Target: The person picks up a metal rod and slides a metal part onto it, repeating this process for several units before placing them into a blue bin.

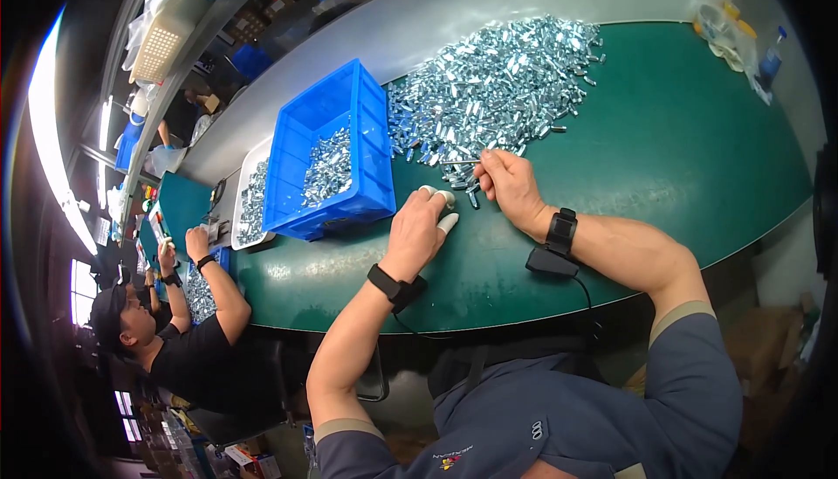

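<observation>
The small metal pieces (511, 82) are short, narrow and of shiny silver colour. They lie in a wide, disordered heap on the green table (672, 138). A thin metal rod (458, 162) is in the right hand (515, 189), almost horizontal, pointing to the left.

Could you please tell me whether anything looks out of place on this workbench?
Only slightly: a few small silvery metal pieces lie beside the right hand, outside the large silvery metal heap on the green tabletop. Nothing looks plainly damaged.
</observation>
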Demonstrator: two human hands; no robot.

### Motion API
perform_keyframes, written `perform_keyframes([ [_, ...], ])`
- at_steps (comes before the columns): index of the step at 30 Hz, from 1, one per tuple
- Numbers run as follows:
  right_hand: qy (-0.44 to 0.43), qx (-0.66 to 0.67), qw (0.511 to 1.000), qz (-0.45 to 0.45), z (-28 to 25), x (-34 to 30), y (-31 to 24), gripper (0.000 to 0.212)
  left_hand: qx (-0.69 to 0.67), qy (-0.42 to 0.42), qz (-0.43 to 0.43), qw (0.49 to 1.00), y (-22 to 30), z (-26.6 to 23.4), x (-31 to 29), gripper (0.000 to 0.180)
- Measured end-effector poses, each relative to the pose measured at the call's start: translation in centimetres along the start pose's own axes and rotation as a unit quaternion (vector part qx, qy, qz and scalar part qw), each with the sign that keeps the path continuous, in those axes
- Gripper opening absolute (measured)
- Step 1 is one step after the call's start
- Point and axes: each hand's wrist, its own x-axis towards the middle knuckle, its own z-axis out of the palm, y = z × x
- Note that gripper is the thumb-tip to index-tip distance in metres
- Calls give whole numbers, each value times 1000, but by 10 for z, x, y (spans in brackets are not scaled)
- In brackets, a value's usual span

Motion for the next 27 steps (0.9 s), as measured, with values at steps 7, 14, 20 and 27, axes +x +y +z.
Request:
perform_keyframes([
  [7, -52, -47, 998, 2, 3, -3, -1, 41, -19, 25, -34, 999, -10, 0, -7, 28],
  [14, -109, -116, 987, -4, 3, -4, 0, 37, -88, 51, -96, 990, -28, 1, -16, 20],
  [20, -128, -189, 972, -50, 6, -5, 0, 35, -281, 62, -184, 940, -27, 0, -20, 17],
  [27, -161, -242, 955, -52, 8, -7, -6, 37, -366, 11, -171, 915, -39, 10, -17, 17],
])
